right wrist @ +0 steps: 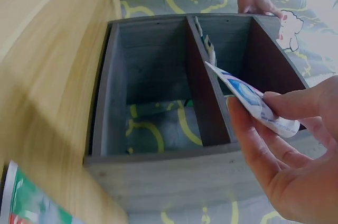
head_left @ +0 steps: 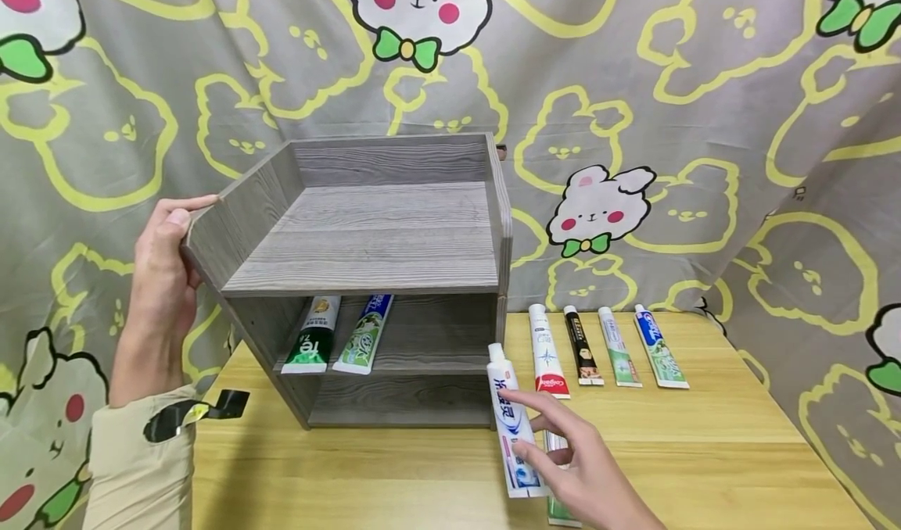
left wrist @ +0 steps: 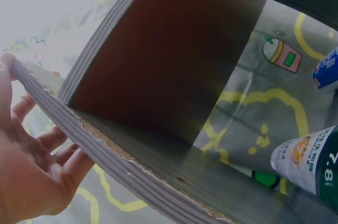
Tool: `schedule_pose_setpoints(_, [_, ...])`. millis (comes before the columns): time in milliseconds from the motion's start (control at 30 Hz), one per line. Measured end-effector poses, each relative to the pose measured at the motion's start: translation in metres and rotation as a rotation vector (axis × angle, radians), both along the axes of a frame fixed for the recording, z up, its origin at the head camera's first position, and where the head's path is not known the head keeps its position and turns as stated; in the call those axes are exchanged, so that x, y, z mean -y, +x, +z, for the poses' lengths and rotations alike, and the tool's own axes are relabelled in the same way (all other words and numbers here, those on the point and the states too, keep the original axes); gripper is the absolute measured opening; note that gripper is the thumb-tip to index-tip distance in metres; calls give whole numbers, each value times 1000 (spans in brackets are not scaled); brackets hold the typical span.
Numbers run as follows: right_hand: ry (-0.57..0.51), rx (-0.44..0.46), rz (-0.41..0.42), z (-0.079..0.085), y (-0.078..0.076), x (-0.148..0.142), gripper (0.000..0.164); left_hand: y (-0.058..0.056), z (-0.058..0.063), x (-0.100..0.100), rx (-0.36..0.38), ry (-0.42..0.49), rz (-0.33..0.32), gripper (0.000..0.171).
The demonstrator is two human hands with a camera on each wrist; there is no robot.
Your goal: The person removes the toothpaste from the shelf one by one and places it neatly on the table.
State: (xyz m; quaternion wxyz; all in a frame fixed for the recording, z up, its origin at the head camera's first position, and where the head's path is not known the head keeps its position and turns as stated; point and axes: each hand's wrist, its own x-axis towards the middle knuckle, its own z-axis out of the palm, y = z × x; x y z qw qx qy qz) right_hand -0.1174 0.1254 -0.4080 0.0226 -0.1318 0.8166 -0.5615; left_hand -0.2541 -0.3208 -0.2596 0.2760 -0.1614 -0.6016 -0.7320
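- Right hand point(head_left: 580, 456) pinches white-blue toothpaste tube point(head_left: 512, 428) at right front edge of grey rack point(head_left: 394, 237).
- Left hand point(head_left: 165, 256) grips rack's left side panel.
- Row of four tubes point(head_left: 619, 350) on desk point(head_left: 352, 483): head view only.
- Left wrist view shows curtain point(left wrist: 264, 84) through rack's open back; hidden from head.

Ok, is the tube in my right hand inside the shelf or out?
Out: the head view shows the tube, pinched in your right hand, in front of the right edge of the shelf.

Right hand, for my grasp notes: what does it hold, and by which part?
The right hand holds a white-and-blue toothpaste tube by its middle, between thumb and fingers.
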Motion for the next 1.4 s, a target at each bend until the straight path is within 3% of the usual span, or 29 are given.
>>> schedule_pose_setpoints(300, [20,105,-23,-10,5,-23,54,-1,1,-1,-12,1,-20,30])
schedule_pose_setpoints(433, [1,105,-35,-18,2,-34,54,1,2,0,-4,-1,-3,30])
schedule_pose_setpoints(733, [-52,66,-111,-41,-5,-55,58,2,1,1,0,4,3,30])
schedule_pose_setpoints(1067, [112,-52,-197,-71,-15,-81,61,2,0,1,3,-3,2,31])
schedule_pose_setpoints(1333, [-19,185,-228,-83,-21,-100,61,1,0,0,3,-9,-3,31])
schedule_pose_setpoints(1400, [-25,209,-229,-85,-22,-103,63,0,0,0,6,-12,-1,31])
